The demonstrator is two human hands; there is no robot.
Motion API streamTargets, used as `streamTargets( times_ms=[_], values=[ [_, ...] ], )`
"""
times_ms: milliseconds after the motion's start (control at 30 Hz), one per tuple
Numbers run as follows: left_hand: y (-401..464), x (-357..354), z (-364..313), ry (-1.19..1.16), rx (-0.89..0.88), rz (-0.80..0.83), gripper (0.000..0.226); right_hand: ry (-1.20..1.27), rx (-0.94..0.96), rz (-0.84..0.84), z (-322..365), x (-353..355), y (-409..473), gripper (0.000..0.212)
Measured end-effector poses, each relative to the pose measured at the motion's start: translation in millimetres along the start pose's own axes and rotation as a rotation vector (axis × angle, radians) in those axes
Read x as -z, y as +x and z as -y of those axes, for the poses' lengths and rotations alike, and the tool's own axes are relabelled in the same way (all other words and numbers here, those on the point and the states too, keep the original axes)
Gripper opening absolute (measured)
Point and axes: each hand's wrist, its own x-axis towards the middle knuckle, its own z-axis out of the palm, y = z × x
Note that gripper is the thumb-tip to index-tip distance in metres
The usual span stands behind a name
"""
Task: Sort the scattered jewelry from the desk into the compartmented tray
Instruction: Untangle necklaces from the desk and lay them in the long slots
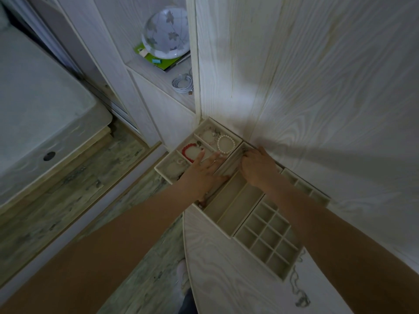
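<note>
No writing shows. The left hand lies flat with straight fingers on the tray. The right hand pinches something thin at a long tray. A pearl bracelet and red bracelet sit in compartments. A chain lies on the desk.

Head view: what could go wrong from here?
1. The bracelet tray juts past the desk edge; the left hand resting on it could tip it.
2. A chain lies on the desk near its edge and could slide off.
3. The right hand hides what it handles, so a snag may pass unseen.
</note>
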Motion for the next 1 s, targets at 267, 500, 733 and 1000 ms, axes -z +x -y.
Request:
streamTargets(
  times_ms=[267, 500, 733, 1000],
  values=[
    [-2, -1, 0, -0.060, 0.011, -0.002, 0.102, 0.008, -0.005, -0.033, 3, 0, -6, 0.033],
    [-4, 1, -1, -0.072, 0.004, -0.012, 0.097, -0.045, 0.018, 0.027, 8, 5, -7, 0.033],
    [-11, 6, -2, -0.257, 0.018, -0.111, 0.067, 0.128, -0.054, -0.062, 12, 9, -18, 0.039],
    [-13, 37, -35, -0.600, 0.065, -0.302, 0.043, 0.425, -0.215, -0.228, 7, 12, -76, 0.033]
  ],
)
